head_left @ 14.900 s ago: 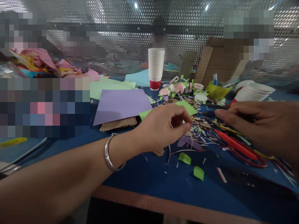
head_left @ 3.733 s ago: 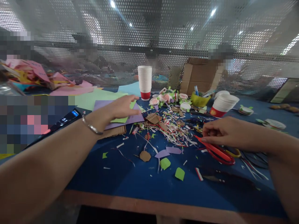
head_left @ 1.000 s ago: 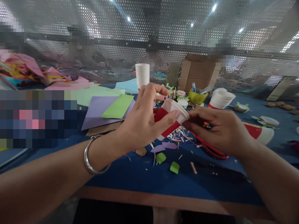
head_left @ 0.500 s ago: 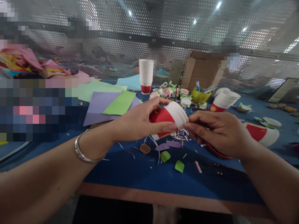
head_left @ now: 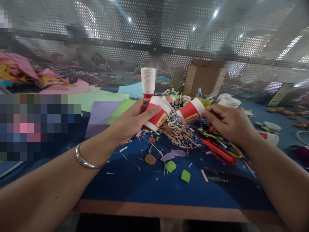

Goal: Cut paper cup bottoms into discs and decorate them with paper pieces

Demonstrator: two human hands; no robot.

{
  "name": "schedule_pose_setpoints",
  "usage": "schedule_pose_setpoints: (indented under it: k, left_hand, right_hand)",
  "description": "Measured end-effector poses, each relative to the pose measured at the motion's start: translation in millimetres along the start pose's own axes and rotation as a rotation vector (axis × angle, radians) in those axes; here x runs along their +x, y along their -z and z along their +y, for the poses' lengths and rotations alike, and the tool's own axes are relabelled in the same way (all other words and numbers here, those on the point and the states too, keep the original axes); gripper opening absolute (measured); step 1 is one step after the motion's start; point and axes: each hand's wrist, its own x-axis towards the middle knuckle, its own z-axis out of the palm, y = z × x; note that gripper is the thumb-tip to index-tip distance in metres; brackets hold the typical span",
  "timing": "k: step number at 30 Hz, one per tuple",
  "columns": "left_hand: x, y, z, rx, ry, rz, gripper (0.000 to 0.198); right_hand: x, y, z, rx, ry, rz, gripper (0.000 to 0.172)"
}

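My left hand (head_left: 130, 122) grips a red and white paper cup (head_left: 158, 113), tilted with its mouth up and to the right. My right hand (head_left: 228, 124) holds a second red and white paper cup (head_left: 191, 110) by its rim, its base pointing left. The two cups are a small gap apart, above a heap of paper shreds (head_left: 180, 130) on the blue table (head_left: 135, 183). A silver bangle (head_left: 83, 159) sits on my left wrist.
Red scissors (head_left: 218, 151) lie under my right hand. A tall cup stack (head_left: 148, 81) stands at the back, another stack (head_left: 228, 101) at the right. Purple and green paper sheets (head_left: 103, 112) lie at the left. A cardboard box (head_left: 202, 77) leans on the mesh wall.
The nested cups held between both hands have come apart: my left hand keeps one, my right hand has drawn the other off to the right. Before that, my hands picked them up.
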Motion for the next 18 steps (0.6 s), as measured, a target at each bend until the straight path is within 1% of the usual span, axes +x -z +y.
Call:
schedule_pose_setpoints:
  k: [2, 4, 6, 9, 12, 18]
  left_hand:
    - [-0.7, -2.9, -0.9, -0.032, 0.034, 0.028, 0.045]
    - [-2.5, -5.7, -1.3, -0.028, 0.081, -0.001, 0.046]
    - [-4.6, -8.2, -1.8, -0.046, 0.101, -0.047, 0.045]
    - [-7.0, -11.7, -3.3, -0.097, 0.121, -0.103, 0.043]
    - [-9.9, -15.6, -3.5, -0.133, 0.157, -0.157, 0.045]
    - [-17.8, -22.2, 0.7, -0.186, 0.178, -0.192, 0.052]
  right_hand:
    - [2.2, -3.4, 4.0, -0.099, 0.034, -0.071, 0.027]
    - [2.7, -7.0, 5.1, -0.14, 0.073, -0.134, 0.03]
    - [2.0, -9.4, 4.5, -0.137, 0.094, -0.157, 0.032]
    - [0.8, -10.5, 2.8, -0.081, 0.074, -0.157, 0.033]
    - [0.1, -8.4, 0.6, -0.032, 0.032, -0.151, 0.037]
    - [-5.7, 6.1, -6.6, 0.062, 0.009, -0.021, 0.034]
